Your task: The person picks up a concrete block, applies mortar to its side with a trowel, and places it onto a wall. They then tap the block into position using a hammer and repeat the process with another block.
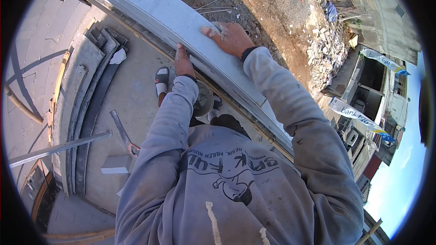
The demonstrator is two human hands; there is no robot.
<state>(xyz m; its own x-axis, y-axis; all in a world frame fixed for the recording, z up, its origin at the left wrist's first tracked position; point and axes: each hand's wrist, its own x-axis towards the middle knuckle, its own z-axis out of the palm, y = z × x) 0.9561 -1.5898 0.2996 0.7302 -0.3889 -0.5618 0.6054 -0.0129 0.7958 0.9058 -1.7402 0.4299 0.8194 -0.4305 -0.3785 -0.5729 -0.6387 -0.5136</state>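
A long row of pale lightweight concrete blocks runs diagonally across the head view, forming a low wall in front of me. My right hand grips the upper far side of a concrete block, its fingers curling out of sight over the edge. Against the near face of the same row is my left hand, one digit pointing up and its other fingers partly hidden. The two hands lie on opposite sides of the block. Below them, a round grey container stands near my sandalled feet.
A saw with an orange handle lies on the floor at left, near a loose white block. A long metal bar crosses toward curved concrete steps. Beyond the wall, the ground drops to dirt and rubble.
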